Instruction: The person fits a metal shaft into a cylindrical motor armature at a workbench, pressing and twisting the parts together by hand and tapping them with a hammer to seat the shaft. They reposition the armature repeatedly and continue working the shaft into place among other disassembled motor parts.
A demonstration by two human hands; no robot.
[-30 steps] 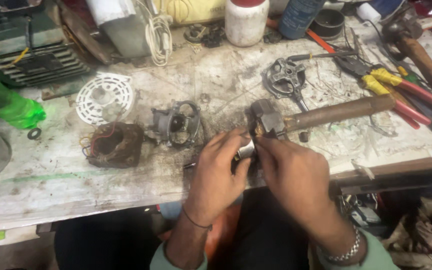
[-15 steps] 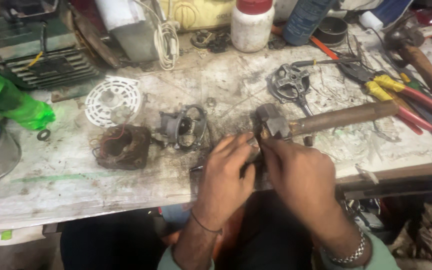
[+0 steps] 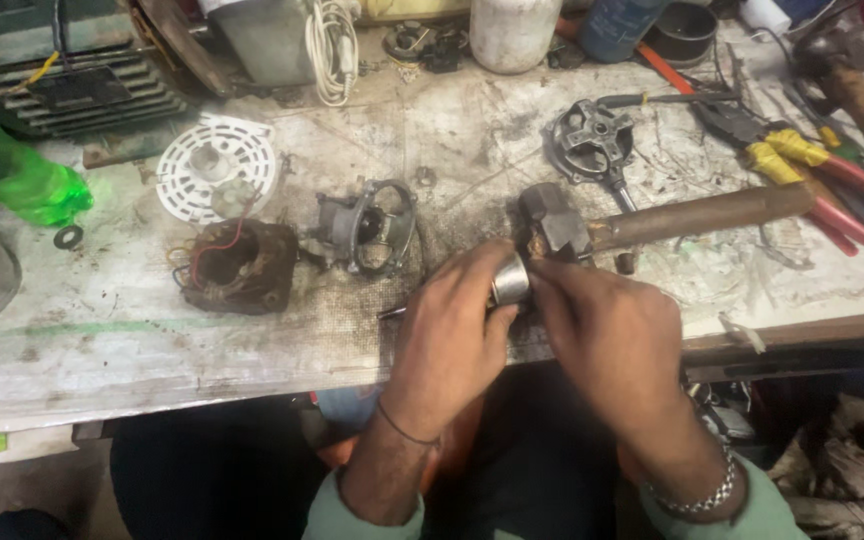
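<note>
— Stuff on the left first. What do you see?

— Green plastic bottle (image 3: 14, 175) lying at the far left of the worktop (image 3: 132, 345). Near it is a small black ring (image 3: 68, 237). Next comes a white round plate with slots (image 3: 216, 166), and just below it a rusty brown coil block (image 3: 240, 266) with red and yellow wires.

— And in the middle?

— A grey metal motor case (image 3: 367, 226), tipped on its side, just right of the brown block. In front of it is the left hand (image 3: 452, 335). Its fingers are curled and pinching a small shiny metal piece (image 3: 511, 282).

— Where is that piece?

— Between the two hands, low over the near edge of the worktop, right by the hammer head. A thin metal rod (image 3: 393, 312) sticks out to the left from under the left hand.

— And the right hand?

— The right hand (image 3: 617, 345) is pressed onto the same shiny piece from the other side. Its fingers are closed on it.

— What is further right?

— A hammer (image 3: 672, 220) with a brown wooden handle, lying flat. Behind it sits a round grey metal cover (image 3: 590, 140). Far right are pliers with yellow and red grips (image 3: 812, 165).
</note>
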